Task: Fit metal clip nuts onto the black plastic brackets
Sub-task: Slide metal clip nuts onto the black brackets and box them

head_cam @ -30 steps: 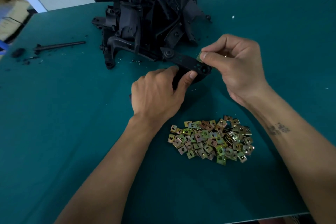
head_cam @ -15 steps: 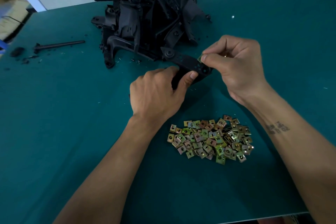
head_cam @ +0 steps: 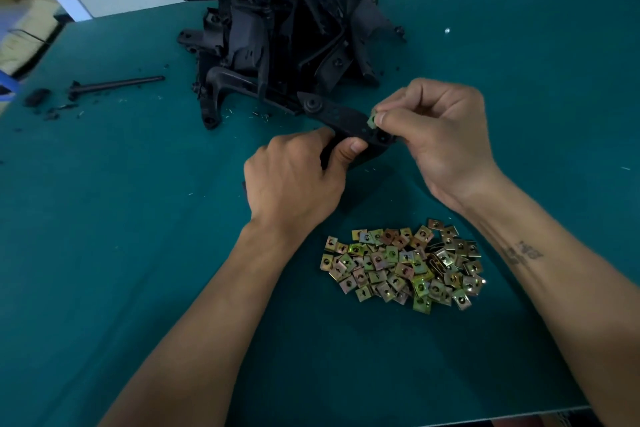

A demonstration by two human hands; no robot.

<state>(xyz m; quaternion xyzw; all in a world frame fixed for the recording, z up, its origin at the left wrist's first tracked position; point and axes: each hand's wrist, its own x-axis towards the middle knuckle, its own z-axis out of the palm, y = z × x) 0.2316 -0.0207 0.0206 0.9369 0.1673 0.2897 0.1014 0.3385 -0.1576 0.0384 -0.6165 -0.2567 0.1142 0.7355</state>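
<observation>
My left hand (head_cam: 298, 184) grips the near end of a black plastic bracket (head_cam: 341, 118), thumb wrapped over its edge. The bracket's flat arm points up and left toward the pile. My right hand (head_cam: 440, 135) pinches a small yellowish metal clip nut (head_cam: 372, 120) between thumb and forefinger at the bracket's right edge. A heap of loose clip nuts (head_cam: 403, 265) lies on the green mat just below both hands. A tall pile of black brackets (head_cam: 291, 28) stands behind the held one.
The teal mat (head_cam: 121, 218) covers the table. A black rod (head_cam: 116, 83) and small black scraps (head_cam: 36, 97) lie at the far left. Cardboard boxes (head_cam: 20, 10) sit beyond the table's left corner. The table's front edge runs along the bottom right.
My right hand has shifted the clip nut slightly along the bracket's right edge. My left hand keeps its hold with barely any movement.
</observation>
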